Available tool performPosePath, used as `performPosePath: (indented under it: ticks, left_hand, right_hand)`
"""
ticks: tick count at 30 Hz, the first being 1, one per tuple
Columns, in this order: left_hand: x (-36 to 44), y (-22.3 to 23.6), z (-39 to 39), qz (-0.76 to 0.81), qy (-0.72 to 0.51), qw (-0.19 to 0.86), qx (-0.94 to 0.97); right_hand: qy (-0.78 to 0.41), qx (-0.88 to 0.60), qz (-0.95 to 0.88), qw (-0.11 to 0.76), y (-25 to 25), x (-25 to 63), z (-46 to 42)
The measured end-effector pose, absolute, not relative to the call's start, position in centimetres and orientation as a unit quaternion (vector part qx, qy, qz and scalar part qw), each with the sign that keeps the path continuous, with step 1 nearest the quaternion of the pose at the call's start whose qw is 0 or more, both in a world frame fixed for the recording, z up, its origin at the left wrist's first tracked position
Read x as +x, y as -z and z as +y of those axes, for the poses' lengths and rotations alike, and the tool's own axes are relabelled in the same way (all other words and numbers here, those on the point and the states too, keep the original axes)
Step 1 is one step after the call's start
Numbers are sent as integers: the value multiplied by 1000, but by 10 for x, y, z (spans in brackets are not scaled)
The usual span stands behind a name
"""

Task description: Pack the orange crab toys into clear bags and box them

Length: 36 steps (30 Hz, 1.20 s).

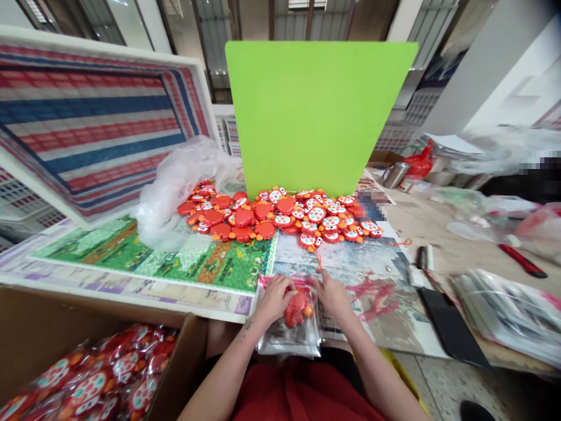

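My left hand (277, 299) has its fingers curled over the top of a clear plastic bag (287, 342) at the table's front edge. In or on that bag lies a red toy (297, 309) with orange knobs; I cannot tell which. To its right, my right hand (332, 297) pinches an orange-red cord (319, 258). The cord runs up to a red crab-like toy (307, 240) with a white dotted face, at the front of a heap of similar toys (265, 210). More flat bags with pink top edges are stacked under my left hand.
A tall green board (318, 117) stands behind the heap. At left are a tilted striped-lined crate (100, 126), crumpled plastic sheeting (170, 193) and a cardboard box (186, 351) of bagged toys. At right lie a black phone-like slab (451, 327), a red cutter (522, 261) and packed bags (504, 310).
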State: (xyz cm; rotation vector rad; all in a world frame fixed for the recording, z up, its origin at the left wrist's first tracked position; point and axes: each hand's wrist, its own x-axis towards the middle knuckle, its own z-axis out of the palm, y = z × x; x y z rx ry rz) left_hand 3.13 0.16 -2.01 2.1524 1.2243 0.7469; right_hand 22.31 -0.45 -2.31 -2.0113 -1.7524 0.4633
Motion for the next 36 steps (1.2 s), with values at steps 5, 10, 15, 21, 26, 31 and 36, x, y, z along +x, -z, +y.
performPosePath:
  ticks: [5, 10, 15, 21, 26, 31, 36]
  left_hand:
    - [27, 20, 3, 444, -298, 304, 789]
    - [23, 16, 3, 444, -296, 327, 780]
    - [24, 10, -1, 454, -290, 354, 765]
    - [32, -1, -4, 447, -305, 393, 743]
    - [19, 21, 5, 557, -434, 346, 618]
    - [19, 49, 8, 518, -362, 514, 580]
    - [28, 53, 5, 493, -408, 549, 537]
  right_hand:
    - [-233, -691, -655, 196, 33, 224, -14]
    - [-233, -680, -659, 219, 44, 215, -18]
    - [-216, -663, -646, 309, 42, 207, -22]
    - [-264, -616, -579, 465, 28, 195, -16]
    - [-272, -591, -575, 497, 25, 202, -14]
    - [-194, -586, -622, 481, 19, 202, -14]
    - [-132, -506, -753, 400, 7, 195, -11]
